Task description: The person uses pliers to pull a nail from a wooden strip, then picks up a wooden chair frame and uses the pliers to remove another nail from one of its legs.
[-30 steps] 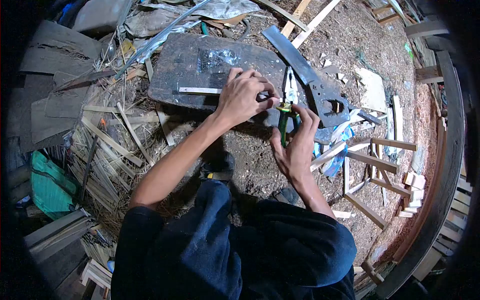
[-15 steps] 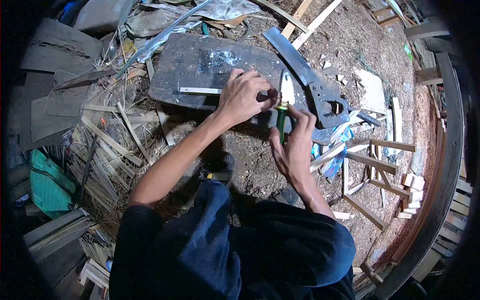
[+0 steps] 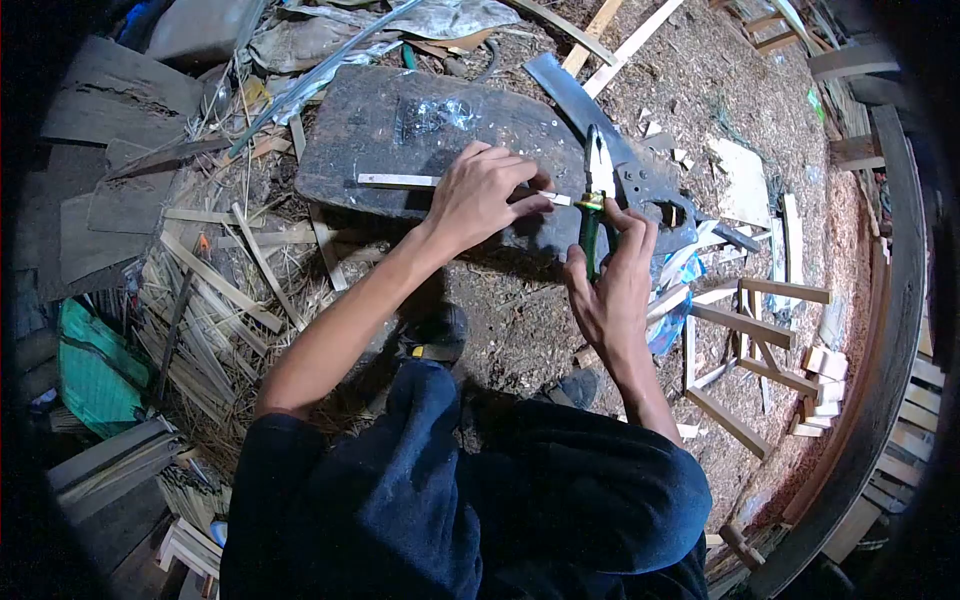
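My left hand (image 3: 482,195) is closed around a thin pale wooden strip (image 3: 398,181) lying across the dark wooden board (image 3: 345,120). The strip sticks out on both sides of the fingers; its right end lies close to the pliers. Those pliers (image 3: 600,172), with green handles, are gripped in my right hand (image 3: 614,290), jaws pointing away from me. Nothing shows between the jaws. Behind and to the right of the pliers, a handsaw (image 3: 575,95) rests on the board's right end, its dark handle nearest my right hand.
A clear plastic packet (image 3: 438,117) of small shiny bits sits on the board. Wooden frame pieces (image 3: 745,320) stand at right, near small wood blocks (image 3: 826,385). Loose sticks (image 3: 215,280) litter the ground at left, beside a green sheet (image 3: 95,365).
My right hand has moved the pliers to the right, away from my left fingers, uncovering the strip's right end. My left hand stays nearly in place on the strip.
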Tool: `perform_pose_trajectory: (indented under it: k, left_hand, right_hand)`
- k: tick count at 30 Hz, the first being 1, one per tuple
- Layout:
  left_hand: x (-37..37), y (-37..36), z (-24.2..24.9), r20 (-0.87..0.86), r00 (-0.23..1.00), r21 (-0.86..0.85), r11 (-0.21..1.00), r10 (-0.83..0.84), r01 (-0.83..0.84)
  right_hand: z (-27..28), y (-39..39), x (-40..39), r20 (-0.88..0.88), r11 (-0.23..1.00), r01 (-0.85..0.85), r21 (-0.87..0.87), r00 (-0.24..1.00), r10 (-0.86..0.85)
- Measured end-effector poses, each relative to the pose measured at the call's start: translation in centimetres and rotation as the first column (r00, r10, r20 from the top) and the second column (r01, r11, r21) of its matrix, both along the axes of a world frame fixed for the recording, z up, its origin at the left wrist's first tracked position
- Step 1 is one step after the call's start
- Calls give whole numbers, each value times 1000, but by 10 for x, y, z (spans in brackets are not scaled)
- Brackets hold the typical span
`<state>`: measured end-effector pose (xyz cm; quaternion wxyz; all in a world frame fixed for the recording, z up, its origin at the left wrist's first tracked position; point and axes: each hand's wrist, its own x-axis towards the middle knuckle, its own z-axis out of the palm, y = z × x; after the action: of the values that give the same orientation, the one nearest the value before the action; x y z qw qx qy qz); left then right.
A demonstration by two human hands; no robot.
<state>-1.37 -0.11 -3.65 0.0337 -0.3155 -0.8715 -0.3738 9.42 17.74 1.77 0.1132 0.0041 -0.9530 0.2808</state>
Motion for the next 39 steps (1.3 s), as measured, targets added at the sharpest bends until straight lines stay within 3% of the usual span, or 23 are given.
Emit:
perform_pose_trajectory:
  k: [3,5,8,11,17,19,21,23,29,31,32,33,35,37,39]
  left_hand:
    - [-2,-2,-10,-78,997,-68,997,-24,19]
    - [-2,-3,-15,-315,949,-98,995,-32,1]
    - [6,-2,-12,-379,924,-74,993,55,-89]
    - [9,0,-14,-259,963,-86,991,75,-100]
    - [8,-2,-18,-232,970,-116,988,69,-98]
    - [8,-1,-21,-231,971,-72,993,70,-89]
    - [8,-1,-20,-234,969,-28,996,73,-82]
    - [8,-2,-16,-250,968,-134,988,34,-69]
    - [8,-2,-25,-190,981,-51,997,41,-52]
    - [7,-2,-23,-197,979,-67,996,46,-60]
    - [7,-2,-22,-200,979,-66,996,46,-60]
    - [7,-3,-21,-243,969,-93,994,41,-65]
    - [4,-4,-20,-289,956,-120,990,39,-77]
    - [6,-2,-25,-200,979,-13,999,40,-43]
    - [7,-1,-27,-213,976,10,999,45,-44]
  right_hand:
    - [3,3,0,79,1000,-23,-18,997,24]
    - [3,7,-1,119,995,-91,-32,988,94]
    - [2,9,-1,137,989,-142,37,981,136]
    - [-3,9,-1,149,983,-176,52,975,167]
    - [6,7,-6,184,982,-174,73,970,158]
    - [7,5,-2,42,982,-164,96,986,161]
    - [6,5,-2,43,983,-169,77,985,166]
    - [7,7,-5,366,986,-153,69,923,118]
    - [11,10,-3,107,986,-161,38,982,156]
    - [11,7,-2,189,987,-158,20,970,151]
    - [15,5,-8,417,990,-131,52,904,98]
    - [15,7,-8,415,990,-129,53,905,95]
    - [13,11,-10,244,979,-203,22,951,192]
    - [21,9,-9,114,978,-207,22,973,203]
    - [24,7,-6,97,987,-153,-41,983,157]
